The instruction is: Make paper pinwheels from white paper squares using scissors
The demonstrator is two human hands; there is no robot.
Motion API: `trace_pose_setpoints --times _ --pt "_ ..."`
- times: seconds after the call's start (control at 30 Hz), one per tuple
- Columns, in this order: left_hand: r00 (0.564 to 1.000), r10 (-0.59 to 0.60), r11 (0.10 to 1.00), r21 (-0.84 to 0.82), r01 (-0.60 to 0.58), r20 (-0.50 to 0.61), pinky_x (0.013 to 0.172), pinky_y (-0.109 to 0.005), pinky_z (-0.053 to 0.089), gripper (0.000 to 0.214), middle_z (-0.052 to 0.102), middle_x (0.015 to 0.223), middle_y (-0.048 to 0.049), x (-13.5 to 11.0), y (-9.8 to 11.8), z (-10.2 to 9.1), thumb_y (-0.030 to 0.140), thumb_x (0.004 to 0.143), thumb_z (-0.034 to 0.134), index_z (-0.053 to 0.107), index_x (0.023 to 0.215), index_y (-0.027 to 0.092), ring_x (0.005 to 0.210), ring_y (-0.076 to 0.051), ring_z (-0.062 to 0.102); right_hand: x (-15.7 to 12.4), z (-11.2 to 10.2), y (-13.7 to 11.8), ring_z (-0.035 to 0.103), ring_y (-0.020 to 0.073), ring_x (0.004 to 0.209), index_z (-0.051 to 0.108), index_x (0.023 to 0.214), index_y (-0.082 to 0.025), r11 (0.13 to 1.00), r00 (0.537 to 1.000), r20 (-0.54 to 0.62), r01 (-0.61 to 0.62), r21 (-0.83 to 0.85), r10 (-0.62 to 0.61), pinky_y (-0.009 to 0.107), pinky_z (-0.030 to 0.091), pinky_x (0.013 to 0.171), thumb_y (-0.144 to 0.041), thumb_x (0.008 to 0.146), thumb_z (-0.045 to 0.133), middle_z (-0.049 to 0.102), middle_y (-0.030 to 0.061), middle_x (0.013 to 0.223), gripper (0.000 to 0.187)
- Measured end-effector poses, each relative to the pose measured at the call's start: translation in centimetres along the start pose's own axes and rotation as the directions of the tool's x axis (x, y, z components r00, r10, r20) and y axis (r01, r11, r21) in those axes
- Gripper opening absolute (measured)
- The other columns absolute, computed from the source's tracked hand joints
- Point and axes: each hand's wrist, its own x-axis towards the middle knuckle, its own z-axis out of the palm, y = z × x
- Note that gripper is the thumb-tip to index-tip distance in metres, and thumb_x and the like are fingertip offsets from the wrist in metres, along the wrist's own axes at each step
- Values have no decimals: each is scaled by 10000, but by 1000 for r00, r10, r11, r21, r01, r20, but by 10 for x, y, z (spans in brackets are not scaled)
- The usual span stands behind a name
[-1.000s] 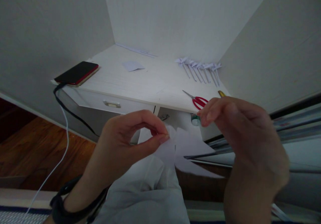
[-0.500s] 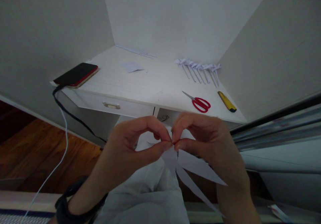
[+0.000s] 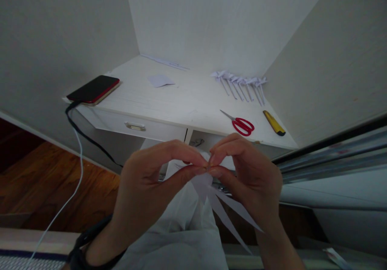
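My left hand point(image 3: 160, 177) and my right hand point(image 3: 248, 169) meet above my lap, thumbs and index fingertips pinched together at one spot. Between them is a cut piece of white paper point(image 3: 202, 187), whose pointed flaps hang down and to the right, below my right palm. Both hands are closed on the top of this paper; the exact spot they pinch is mostly hidden by the fingertips. Just past my right hand, red-handled scissors point(image 3: 242, 125) lie on the white desk point(image 3: 187, 100), blades pointing to the back left.
Several folded paper pinwheels point(image 3: 238, 80) on thin sticks line the back right. A yellow box cutter point(image 3: 273, 123) lies near the right wall. A small paper square point(image 3: 160, 80) and paper strips point(image 3: 165, 62) are farther left. A phone point(image 3: 93, 89) with a cable rests at the left edge.
My hands have shifted slightly, the right one turning a little inward. The paper's flaps have swung down and to the left. Both pinches stay together.
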Motion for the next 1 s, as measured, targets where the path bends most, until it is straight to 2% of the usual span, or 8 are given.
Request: trace_pose_setpoints --times 0.27,0.47,0.53,0.63,0.83,1.0 --pt "999 -47 995 -85 47 6 657 -274 528 160 708 722 45 -1 0 1 146 758 705 688 713 299 678 -152 640 0 0 3 576 152 767 630 830 -219 999 1000 11 18 31 -18 300 478 706 -201 848 640 623 5 785 27" --pt "993 -75 974 -206 91 86 613 -229 507 169 703 709 44 1 -2 2 112 754 706 695 702 272 655 -122 629 4 -11 4 590 141 760 665 800 -207 985 982 157 -120 122 100 278 479 709 -244 801 707 635 -3 783 55" --pt "988 -105 961 -246 130 113 571 -228 495 158 698 685 37 2 -1 3 119 750 710 695 679 260 629 -123 622 4 -11 5 588 140 739 665 776 -198 977 980 173 -128 168 99 281 478 695 -257 796 711 628 -2 765 78" --pt "986 -118 948 -284 147 114 553 -219 481 142 689 665 40 2 0 4 142 754 714 698 675 258 619 -115 613 4 -8 8 582 141 726 663 764 -196 978 990 136 -68 199 42 286 472 679 -262 789 718 621 -3 739 90" --pt "991 -126 947 -293 134 44 577 -224 480 173 679 694 52 -4 0 7 132 782 682 701 713 289 656 -117 609 0 1 8 587 165 722 635 771 -228 996 998 35 58 72 -61 309 484 653 -248 817 677 617 9 717 66" --pt "994 -111 944 -313 105 -4 560 -219 470 140 688 713 52 -7 -1 10 174 788 690 713 727 298 654 -116 599 -8 8 11 595 184 730 603 797 -257 998 997 -44 56 -26 -58 344 499 698 -307 867 602 623 23 743 86"
